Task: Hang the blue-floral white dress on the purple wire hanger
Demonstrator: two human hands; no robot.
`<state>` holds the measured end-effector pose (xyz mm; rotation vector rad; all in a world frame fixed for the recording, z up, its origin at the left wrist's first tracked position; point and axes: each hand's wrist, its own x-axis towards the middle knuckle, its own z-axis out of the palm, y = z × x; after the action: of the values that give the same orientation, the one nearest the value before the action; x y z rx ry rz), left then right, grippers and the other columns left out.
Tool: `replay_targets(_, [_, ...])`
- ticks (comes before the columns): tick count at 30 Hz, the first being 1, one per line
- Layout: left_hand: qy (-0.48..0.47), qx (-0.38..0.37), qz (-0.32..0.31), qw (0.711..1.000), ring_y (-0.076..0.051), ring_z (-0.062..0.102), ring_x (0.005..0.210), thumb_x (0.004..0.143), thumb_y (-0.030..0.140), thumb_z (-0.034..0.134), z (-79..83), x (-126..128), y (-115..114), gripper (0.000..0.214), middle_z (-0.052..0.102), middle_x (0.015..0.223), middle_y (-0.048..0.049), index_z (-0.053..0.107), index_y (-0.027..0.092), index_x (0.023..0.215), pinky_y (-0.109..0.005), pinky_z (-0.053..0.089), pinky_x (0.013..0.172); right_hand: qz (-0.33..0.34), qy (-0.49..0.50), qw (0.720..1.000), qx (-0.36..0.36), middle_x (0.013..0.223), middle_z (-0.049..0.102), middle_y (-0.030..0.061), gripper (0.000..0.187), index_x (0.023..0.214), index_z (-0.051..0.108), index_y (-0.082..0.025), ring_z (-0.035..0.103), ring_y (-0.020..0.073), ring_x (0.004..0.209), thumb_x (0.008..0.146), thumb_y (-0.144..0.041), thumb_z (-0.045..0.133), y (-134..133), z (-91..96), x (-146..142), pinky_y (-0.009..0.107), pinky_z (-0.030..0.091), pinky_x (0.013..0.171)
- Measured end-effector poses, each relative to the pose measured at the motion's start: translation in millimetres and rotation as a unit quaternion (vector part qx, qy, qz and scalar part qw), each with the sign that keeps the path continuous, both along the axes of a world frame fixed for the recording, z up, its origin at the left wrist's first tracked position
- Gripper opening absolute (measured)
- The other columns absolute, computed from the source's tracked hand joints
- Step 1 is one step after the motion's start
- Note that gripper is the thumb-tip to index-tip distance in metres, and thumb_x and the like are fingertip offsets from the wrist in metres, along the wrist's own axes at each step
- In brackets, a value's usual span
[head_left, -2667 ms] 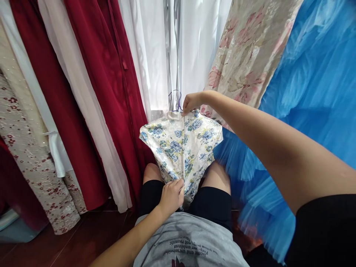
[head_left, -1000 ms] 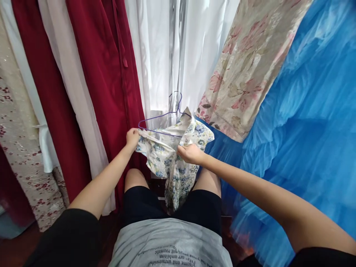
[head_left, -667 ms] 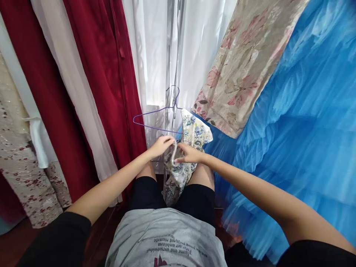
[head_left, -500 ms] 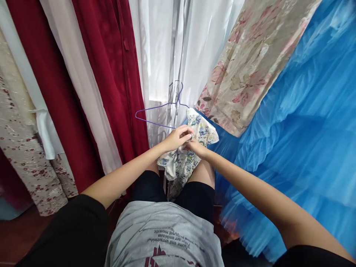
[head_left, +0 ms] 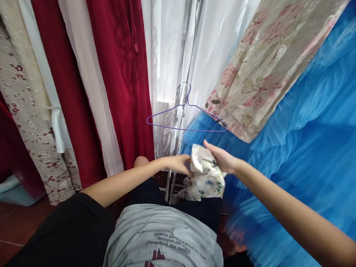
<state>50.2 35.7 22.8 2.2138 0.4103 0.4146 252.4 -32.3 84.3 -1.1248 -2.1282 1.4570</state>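
A white floral garment (head_left: 208,181), printed in blue, green and yellow, is bunched above my lap. My left hand (head_left: 179,164) grips its left edge, the fingers curled and partly hidden by the cloth. On the other side my right hand (head_left: 224,158) holds the garment's upper right part, with one digit pointing up and the others behind the fabric. Just beyond my hands a thin purple hanger (head_left: 183,129) hangs bare from a grey metal stand (head_left: 191,40), apart from the garment.
Dark red cloth (head_left: 119,92), pale pink cloth and white drapes (head_left: 167,48) hang ahead and left. A beige floral dress (head_left: 253,85) and blue tulle (head_left: 311,159) hang at the right, close to my right arm. A light blue tub (head_left: 25,194) stands at the far left.
The garment has come off the hanger's right side and down toward my lap, now bunched. My hands have moved apart and nearer to me. The purple hanger is now fully visible.
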Motion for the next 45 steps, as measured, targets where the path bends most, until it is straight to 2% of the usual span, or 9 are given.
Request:
replay_targets(4, [0.015,0.083,-0.09,0.992,-0.027,0.059,0.117,0.075,0.02,0.071,1.4,-33,-49,0.005,0.072,0.108,-0.0065,0.067,0.019,0.074,-0.04,0.038,0.109,0.229,-0.097,0.962,-0.115,0.096,0.073,0.0065,0.063,0.111,0.07,-0.011,0.068,0.019,0.083,0.062,-0.044,0.091,-2,26.5,8,0.026,0.053,0.074])
replay_targets(10, [-0.061,-0.075,0.062,0.993,-0.016,0.058,0.075,0.094,0.048,0.056,22.0,-71,-93,0.028,0.06,0.083,-0.0007,0.053,0.02,0.094,-0.028,0.046,0.07,0.191,-0.154,0.969,-0.006,0.085,0.072,0.0036,0.037,0.095,0.076,-0.011,0.064,0.0171,0.079,0.077,-0.043,0.08,15,57.1,18,0.026,0.05,0.073])
replay_targets(14, [0.062,0.124,0.149,0.979,-0.017,0.056,0.071,0.087,0.053,0.066,18.7,-102,-46,0.036,0.062,0.081,-0.0009,0.059,0.021,0.101,-0.026,0.04,0.065,0.09,-0.092,0.99,0.056,0.087,0.073,0.004,0.034,0.093,0.077,-0.014,0.065,0.0193,0.081,0.082,-0.046,0.075,35,73.0,37,0.029,0.051,0.076])
replay_targets(18, [0.118,0.27,0.164,0.941,-0.02,0.062,0.079,0.09,0.05,0.06,16.5,-144,31,0.034,0.068,0.082,-0.0047,0.065,0.019,0.079,-0.027,0.043,0.076,-0.027,-0.073,0.987,0.139,0.104,0.076,0.0086,0.04,0.105,0.078,-0.015,0.068,0.0248,0.094,0.077,-0.043,0.077,76,56.9,47,0.033,0.052,0.086])
replay_targets(24, [0.167,0.347,0.3,0.873,-0.024,0.065,0.098,0.093,0.046,0.047,48.6,-176,104,0.032,0.074,0.101,-0.0048,0.07,0.022,0.094,-0.033,0.044,0.088,-0.24,-0.144,0.873,0.399,0.123,0.072,0.0131,0.055,0.13,0.068,-0.013,0.067,0.0261,0.108,0.075,-0.017,0.069,146,15.4,21,0.033,0.049,0.094])
replay_targets(31, [0.069,0.466,0.363,0.804,-0.029,0.058,0.116,0.094,0.028,0.041,88.8,-177,118,0.027,0.068,0.119,-0.0123,0.065,0.019,0.102,-0.043,0.04,0.102,-0.29,-0.209,0.835,0.417,0.087,0.077,0.011,0.024,0.093,0.077,-0.016,0.07,0.0244,0.083,0.075,-0.015,0.062,139,2.6,-5,0.027,0.046,0.069])
replay_targets(37, [-0.085,0.365,0.323,0.869,-0.022,0.064,0.094,0.088,0.023,0.047,113.2,-135,116,0.029,0.07,0.1,-0.0059,0.063,0.017,0.112,-0.032,0.047,0.089,-0.23,-0.153,0.857,0.434,0.077,0.075,0.0059,0.016,0.081,0.074,-0.016,0.068,0.0207,0.076,0.074,-0.014,0.06,119,1.7,-8,0.024,0.045,0.066])
replay_targets(43, [-0.136,0.35,0.348,0.859,-0.023,0.066,0.093,0.085,0.028,0.052,115.7,-104,112,0.027,0.074,0.098,-0.0042,0.073,0.016,0.097,-0.03,0.047,0.089,-0.379,-0.063,0.785,0.486,0.101,0.076,0.0136,0.074,0.149,0.043,-0.011,0.07,0.0295,0.089,0.078,-0.024,0.06,118,6.7,40,0.039,0.052,0.084])
replay_targets(45, [-0.125,0.347,0.349,0.862,-0.023,0.065,0.092,0.086,0.03,0.049,115.3,-101,109,0.029,0.074,0.095,-0.0033,0.074,0.016,0.096,-0.03,0.046,0.088,-0.424,-0.086,0.772,0.466,0.11,0.075,0.0184,0.074,0.15,0.041,-0.008,0.069,0.0329,0.098,0.081,-0.027,0.058,123,13.8,57,0.043,0.051,0.088])
